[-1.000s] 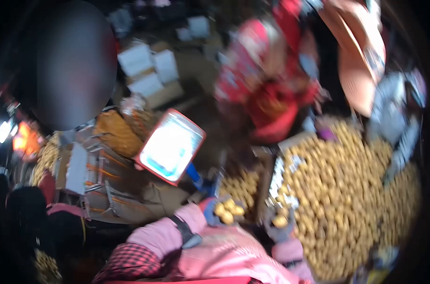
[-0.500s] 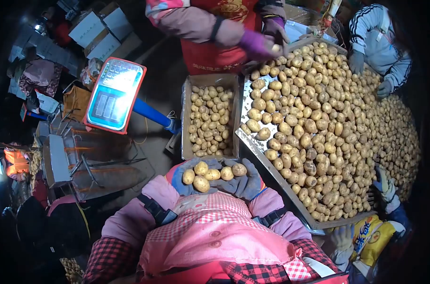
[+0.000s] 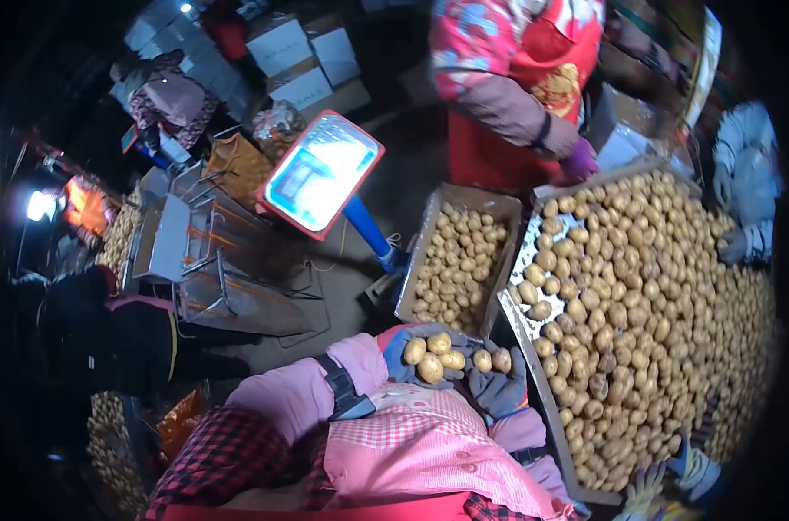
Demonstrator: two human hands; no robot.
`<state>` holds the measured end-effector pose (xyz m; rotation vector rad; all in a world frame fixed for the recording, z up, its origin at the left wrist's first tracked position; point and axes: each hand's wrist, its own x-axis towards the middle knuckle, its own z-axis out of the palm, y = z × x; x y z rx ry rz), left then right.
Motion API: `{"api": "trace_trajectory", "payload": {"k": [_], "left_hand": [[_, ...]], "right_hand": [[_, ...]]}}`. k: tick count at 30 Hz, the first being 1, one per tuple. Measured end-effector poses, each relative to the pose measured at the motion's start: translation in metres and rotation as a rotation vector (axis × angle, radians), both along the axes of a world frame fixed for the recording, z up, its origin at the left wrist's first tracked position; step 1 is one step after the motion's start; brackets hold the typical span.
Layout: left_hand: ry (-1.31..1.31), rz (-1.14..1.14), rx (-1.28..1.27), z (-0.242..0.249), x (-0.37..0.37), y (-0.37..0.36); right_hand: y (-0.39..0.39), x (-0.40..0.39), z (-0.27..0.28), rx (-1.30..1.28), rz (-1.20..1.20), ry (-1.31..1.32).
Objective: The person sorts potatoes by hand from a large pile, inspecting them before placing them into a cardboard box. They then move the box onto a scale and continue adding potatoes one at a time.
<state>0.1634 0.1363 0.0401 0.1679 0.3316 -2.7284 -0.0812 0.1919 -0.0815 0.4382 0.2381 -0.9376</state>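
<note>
Both my hands wear blue-grey gloves and are cupped close to my pink checked apron (image 3: 429, 425). My left hand (image 3: 399, 358) cradles several potatoes (image 3: 430, 368). In my right hand (image 3: 500, 392) lie two more potatoes (image 3: 501, 359), one of them close to the gap between the hands. Just beyond my hands stands a cardboard box (image 3: 403, 300) partly filled with potatoes. To the right, a metal-edged sorting table (image 3: 546, 408) carries a large heap of potatoes (image 3: 637, 313).
A scale display (image 3: 322, 174) on a blue post rises left of the box. Across from me a person in a red apron (image 3: 533, 113) stands by the table. Another person's gloved hand (image 3: 737, 246) is at the heap's far side; gloves (image 3: 694, 469) show lower right. Metal frames (image 3: 229, 278) stand left.
My view has swung left, so the scene sits further right. My hands have parted slightly, splitting the potatoes between them. The red-aproned person's arm has moved to the table's edge.
</note>
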Motion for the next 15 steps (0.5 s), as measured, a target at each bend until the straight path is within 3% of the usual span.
{"api": "trace_trajectory", "payload": {"k": [2, 5, 7, 12, 13, 15], "left_hand": [[-0.374, 0.120, 0.080, 0.003, -0.002, 0.008], [-0.256, 0.101, 0.054, 0.002, 0.004, 0.008], [-0.366, 0.155, 0.051, 0.001, 0.005, 0.010], [-0.215, 0.043, 0.074, -0.024, 0.018, 0.005], [-0.461, 0.082, 0.052, -0.034, 0.016, 0.005], [-0.309, -0.082, 0.130, -0.036, 0.014, -0.014]], "right_hand": [[-0.002, -0.003, 0.002, 0.095, 0.032, 0.079], [-0.006, -0.002, 0.008, 0.138, 0.053, 0.213], [-0.008, -0.002, 0.010, 0.165, 0.028, 0.267], [-0.009, 0.006, 0.002, 0.106, 0.031, 0.374], [-0.007, 0.008, -0.007, 0.117, 0.014, 0.449], [0.002, -0.002, -0.032, 0.027, 0.001, 0.526]]}}
